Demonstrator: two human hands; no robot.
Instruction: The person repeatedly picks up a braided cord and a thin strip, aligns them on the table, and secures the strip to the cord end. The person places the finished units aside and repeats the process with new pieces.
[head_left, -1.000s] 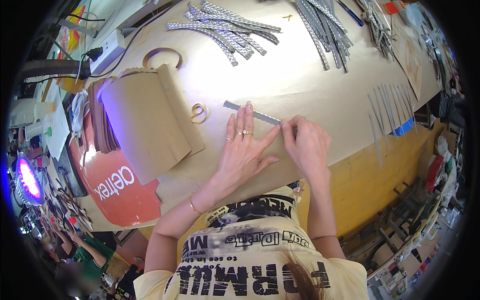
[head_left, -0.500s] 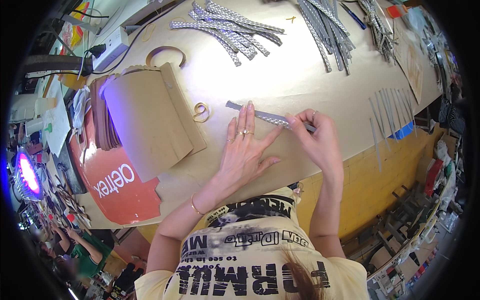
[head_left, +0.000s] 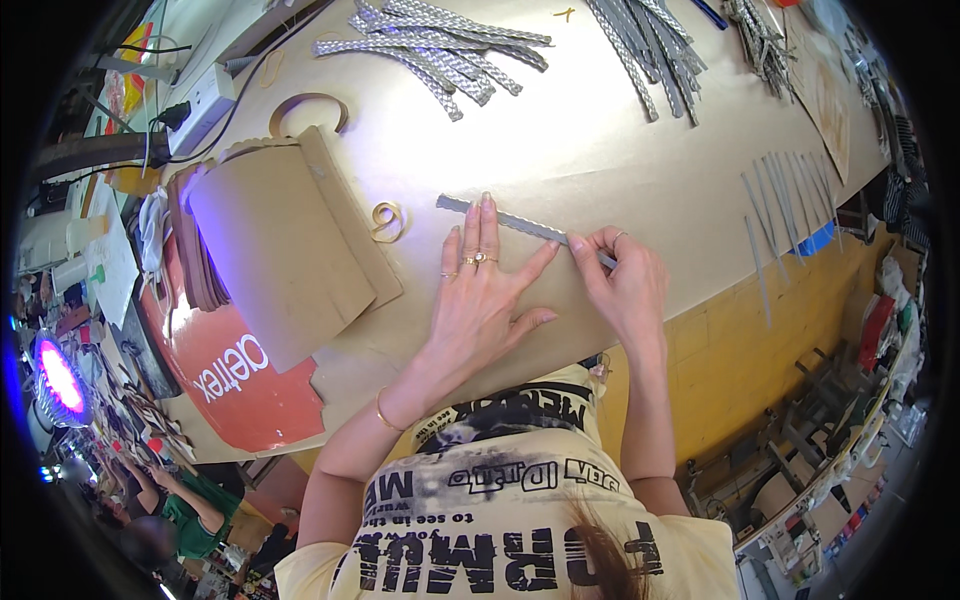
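Now my left hand (head_left: 480, 290) lies flat on the brown table (head_left: 620, 160), palm down, with the fingers stretched out and a little spread. The tips of my two longest fingers press on a narrow grey strip (head_left: 520, 226) which has a small woven pattern. This strip lies across the table just in front of me, and I take it as the landmark for all other places.

My right hand (head_left: 625, 285) is at the right end of the strip. Its thumb and first finger are closed together and pinch that end, and the other fingers curl under the hand. Both hands touch the strip, the left one near its left half and the right one at its end, so the two hands are close but apart.

Left of the strip, quite near, a small curl of brown tape (head_left: 387, 219) stands on its edge. Further left of it lies a stack of brown cardboard sheets (head_left: 285, 250), and below this stack an orange-red sheet (head_left: 235, 385) comes out over the table edge. Beyond the strip, at the far side of the table, I see a heap of similar grey woven strips (head_left: 440, 45), and a second bundle (head_left: 645, 50) more to the right. Right of the strip, well apart, several thin plain grey strips (head_left: 785, 200) lie side by side near the table edge.
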